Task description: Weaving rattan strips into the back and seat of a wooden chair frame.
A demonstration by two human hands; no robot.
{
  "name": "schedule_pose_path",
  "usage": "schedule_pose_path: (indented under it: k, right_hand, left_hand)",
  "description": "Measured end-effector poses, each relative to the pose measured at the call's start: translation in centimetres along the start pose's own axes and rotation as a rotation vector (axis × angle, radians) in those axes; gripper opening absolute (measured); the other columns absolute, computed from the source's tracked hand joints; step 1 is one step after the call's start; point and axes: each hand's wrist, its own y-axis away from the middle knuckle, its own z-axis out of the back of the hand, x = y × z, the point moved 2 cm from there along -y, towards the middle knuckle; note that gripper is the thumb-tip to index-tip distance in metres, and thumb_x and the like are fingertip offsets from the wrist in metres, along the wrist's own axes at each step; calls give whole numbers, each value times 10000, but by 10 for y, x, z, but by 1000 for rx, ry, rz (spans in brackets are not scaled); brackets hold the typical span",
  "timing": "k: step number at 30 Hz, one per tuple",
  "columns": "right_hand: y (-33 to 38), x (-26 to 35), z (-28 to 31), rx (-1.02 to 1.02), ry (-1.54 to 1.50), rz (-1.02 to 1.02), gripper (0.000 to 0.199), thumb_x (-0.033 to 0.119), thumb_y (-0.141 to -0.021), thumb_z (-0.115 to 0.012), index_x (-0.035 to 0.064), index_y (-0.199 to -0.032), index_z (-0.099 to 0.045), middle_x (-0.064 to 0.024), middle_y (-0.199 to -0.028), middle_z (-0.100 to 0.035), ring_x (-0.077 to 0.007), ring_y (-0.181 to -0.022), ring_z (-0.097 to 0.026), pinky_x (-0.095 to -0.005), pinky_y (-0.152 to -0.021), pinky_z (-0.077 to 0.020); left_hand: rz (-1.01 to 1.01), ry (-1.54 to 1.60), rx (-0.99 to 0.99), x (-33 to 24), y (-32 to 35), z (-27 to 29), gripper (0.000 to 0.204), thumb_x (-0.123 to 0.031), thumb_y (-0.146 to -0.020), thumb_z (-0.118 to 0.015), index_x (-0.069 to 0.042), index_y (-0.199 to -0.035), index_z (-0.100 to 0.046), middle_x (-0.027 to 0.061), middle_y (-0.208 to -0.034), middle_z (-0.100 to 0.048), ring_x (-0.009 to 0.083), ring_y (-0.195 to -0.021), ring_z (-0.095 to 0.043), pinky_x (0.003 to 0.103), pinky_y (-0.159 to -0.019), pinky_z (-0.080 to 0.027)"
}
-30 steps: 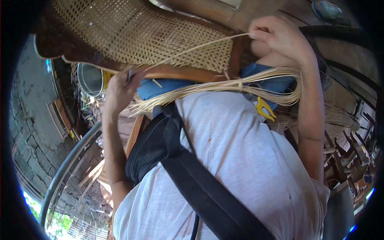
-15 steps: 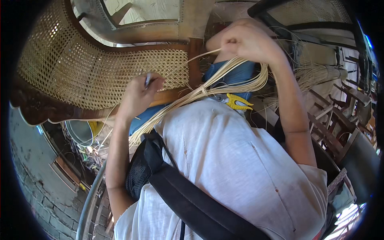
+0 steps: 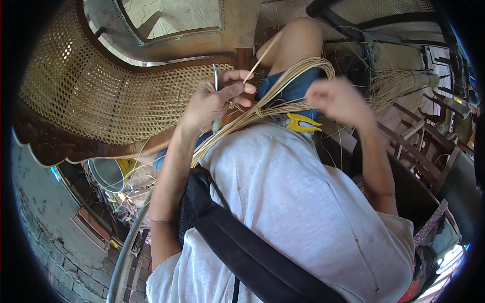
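Note:
My left hand (image 3: pixel 214 101) is closed, pinching a pale cane strand (image 3: pixel 262 58) between thumb and fingers. Tucked in the same hand is a slim metal tool (image 3: pixel 216 76), its shiny tip pointing up past the knuckles and a pale end below the palm; its exact kind is unclear. My right hand (image 3: pixel 339 99), smeared by motion, is near the looped end of a tied cane bundle (image 3: pixel 259 111) lying across my lap. Beside the bundle rest yellow-handled cutters (image 3: pixel 303 122). The woven cane seat (image 3: pixel 166 88) of a wooden bench (image 3: pixel 243 63) lies beyond my left hand.
A grey bucket (image 3: pixel 107 174) stands at lower left under the bench. More loose cane (image 3: pixel 404 91) lies at right, near stacked wooden furniture frames (image 3: pixel 419 144). A dark chair frame (image 3: pixel 394 22) is at the far right. My knee (image 3: pixel 303 38) stands beyond the bundle.
My left hand has moved right and up and now pinches the cane strand, which my right hand held before. My right hand has come down and nearer, off my knee.

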Motion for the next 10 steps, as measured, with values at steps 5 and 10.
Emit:
schedule_pose_path:
  k: [5,10]
  right_hand:
    - [29,-12,-93,3,592,178,501,130,-805,-600,91,-1294,-497,-125,-1231,-500,-314,-1135,-479,-433,-932,-434]
    - [31,-23,-102,-64,523,174,485,159,-872,-504,130,-1353,-448,-126,-1239,-470,-322,-1136,-461,-467,-921,-428]
  left_hand:
    - [-24,72,76,4,0,6,389,75,-868,-468,57,-1255,-506,131,-1109,-651,143,-886,-689,124,-396,-353]
    - [-57,139,92,5,3,5,402,64,-875,-482,52,-1276,-492,139,-1131,-642,181,-941,-690,124,-405,-370]
